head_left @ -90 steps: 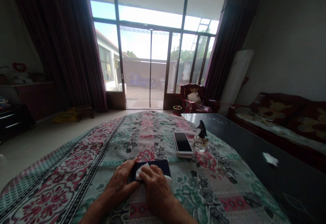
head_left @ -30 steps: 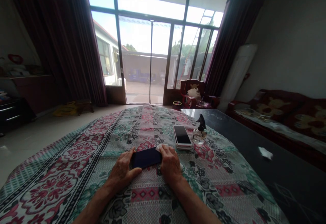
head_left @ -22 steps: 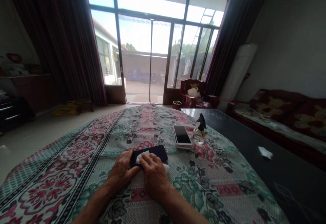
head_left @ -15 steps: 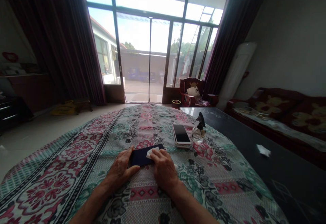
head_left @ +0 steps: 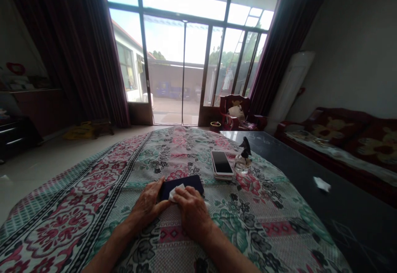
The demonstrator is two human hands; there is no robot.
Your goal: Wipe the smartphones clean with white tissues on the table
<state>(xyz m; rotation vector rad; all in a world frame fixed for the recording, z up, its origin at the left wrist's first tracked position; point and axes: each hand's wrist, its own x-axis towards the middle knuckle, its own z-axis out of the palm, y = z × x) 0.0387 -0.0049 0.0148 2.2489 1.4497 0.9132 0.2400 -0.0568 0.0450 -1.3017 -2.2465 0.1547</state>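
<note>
A flat, dark blue phone (head_left: 190, 180) lies on the flowered tablecloth in front of me. My left hand (head_left: 149, 202) grips its left end, with the thumb along the near edge and the fingers at the far corner. Under the fingertips of my right hand (head_left: 194, 209) is a crumpled white tissue (head_left: 176, 192), pressed on the phone's upper face near its close edge. The right palm hides part of the phone's near right side.
Beyond the phone, a white-framed phone (head_left: 222, 164) lies on a stack, beside a clear spray bottle (head_left: 242, 161) with a black nozzle. Another crumpled tissue (head_left: 321, 184) rests on the dark table (head_left: 350, 207) at right. The patterned tablecloth (head_left: 130, 173) covers the surface under my hands.
My right hand has slid the tissue left and toward me across the phone. The left hand keeps its grip at the left end.
</note>
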